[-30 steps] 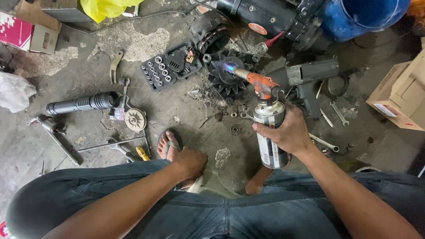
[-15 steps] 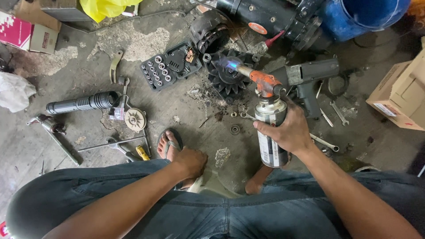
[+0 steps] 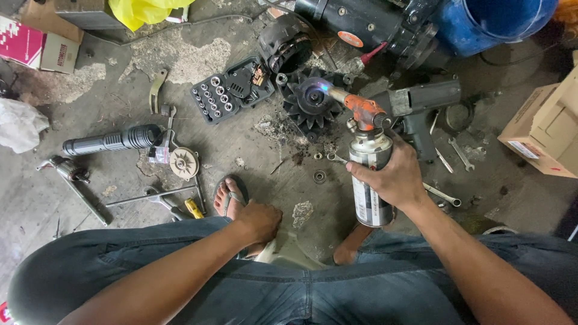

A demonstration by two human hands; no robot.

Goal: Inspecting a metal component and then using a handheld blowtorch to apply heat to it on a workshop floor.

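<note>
My right hand [image 3: 392, 178] grips a silver gas canister [image 3: 368, 180] with an orange torch head [image 3: 365, 112] on top. A blue flame plays from its nozzle onto a black finned alternator part [image 3: 307, 107] on the concrete floor. My left hand [image 3: 260, 220] rests low between my knees, by my sandalled left foot [image 3: 229, 196] and the edge of a pale stool; whether it holds anything is hidden. Small rings and washers [image 3: 320, 176] lie on the floor just below the alternator part.
A black socket set tray [image 3: 231, 90], a round black housing [image 3: 285, 48], a grey power tool [image 3: 421, 108], spanners [image 3: 460, 154], a black cylinder [image 3: 113, 141], a round pulley [image 3: 183, 162], cardboard boxes [image 3: 542, 132], a blue drum [image 3: 494, 20] and a dark motor [image 3: 361, 21] surround me.
The torch has tilted a little so the flame sits more directly on the alternator part. My left hand has stayed put.
</note>
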